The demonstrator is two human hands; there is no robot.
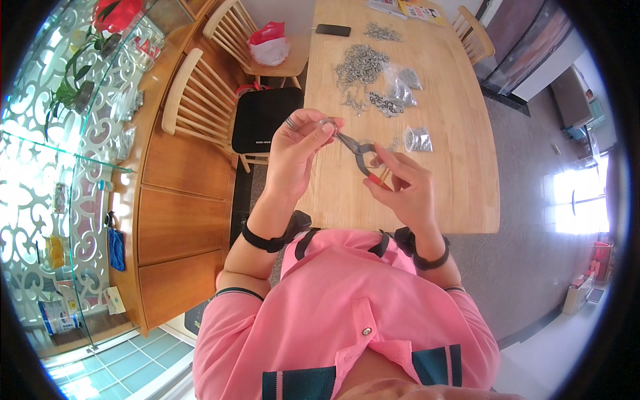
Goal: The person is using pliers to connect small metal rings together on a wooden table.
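My left hand [297, 143] is raised over the near left edge of the wooden table, its thumb and fingers pinching a small metal piece [329, 123] whose exact kind I cannot make out. Wrapped round the handles of a pair of pliers [361, 152] with red-orange grips is my right hand [410, 185]. The pliers' dark jaws point left and meet the small piece at my left fingertips. Beyond my hands lie a heap of small silvery metal parts [362, 65], some dark rings [385, 105] and a clear plastic bag [400, 88].
On the table [453, 167] are also a small clear bag [418, 139], a smaller metal pile [383, 32], a black phone [333, 30] and printed papers [417, 11]. Wooden chairs [200, 100] stand left, one bearing a black cushion [267, 120], beside a wooden cabinet [183, 163].
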